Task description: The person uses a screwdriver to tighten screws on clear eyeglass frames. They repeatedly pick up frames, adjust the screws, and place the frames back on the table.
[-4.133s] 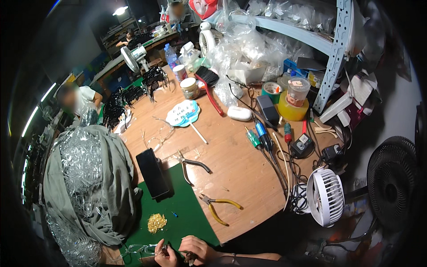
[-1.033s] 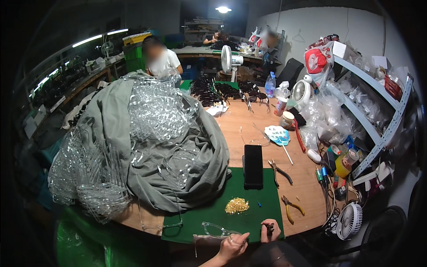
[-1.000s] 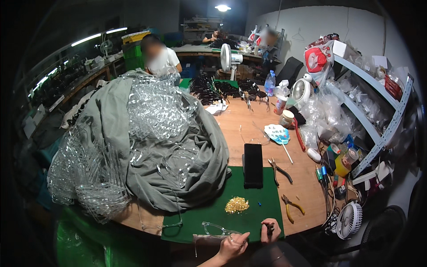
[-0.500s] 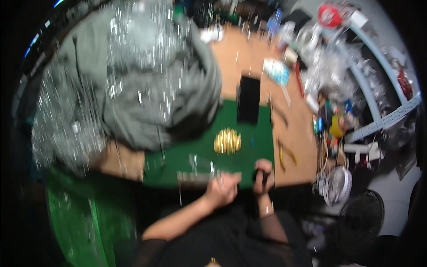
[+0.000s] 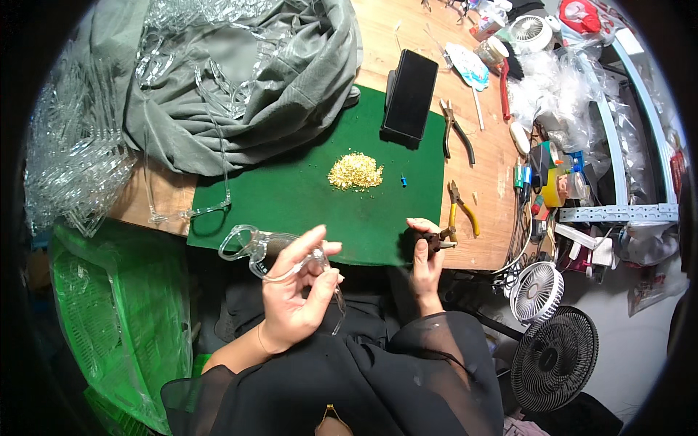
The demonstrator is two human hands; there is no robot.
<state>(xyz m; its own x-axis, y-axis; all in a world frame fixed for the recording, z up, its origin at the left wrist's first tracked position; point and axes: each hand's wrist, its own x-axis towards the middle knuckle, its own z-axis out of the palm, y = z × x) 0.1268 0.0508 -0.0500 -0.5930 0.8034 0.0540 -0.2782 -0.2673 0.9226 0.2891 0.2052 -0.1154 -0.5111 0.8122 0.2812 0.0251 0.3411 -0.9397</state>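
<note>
Left hand [image 5: 294,298]: fingers and thumb are clamped on a clear eyeglass frame [image 5: 256,251]. Its rims point left, seen over the near edge of the green mat [image 5: 291,196], left of the middle; one arm of the frame hangs down past the thumb. Clearance above the mat cannot be told.

Right hand [image 5: 425,270]: fingers are curled round a dark tool [image 5: 434,240] near the mat's near right corner. Its exact kind cannot be told. Tool and frame are well apart.

Step in hand, as judged: one frame is held up for handling, the tool ready alongside. Any next move with both calls for a steady left grip, the thin clear rims left unsqueezed, and the tool's tip turned toward the frame.

Mat contents: a heap of gold-coloured bits [image 5: 355,173] near the middle, a small blue piece [image 5: 403,180] beside it, a black phone [image 5: 411,98] at the far right corner, and a second clear frame [image 5: 190,214] at the near left corner.

Right of the mat, on the wooden desk [image 5: 491,163], lie dark-handled pliers [image 5: 456,132] and, nearer the near edge, yellow-handled pliers [image 5: 456,200].
</note>
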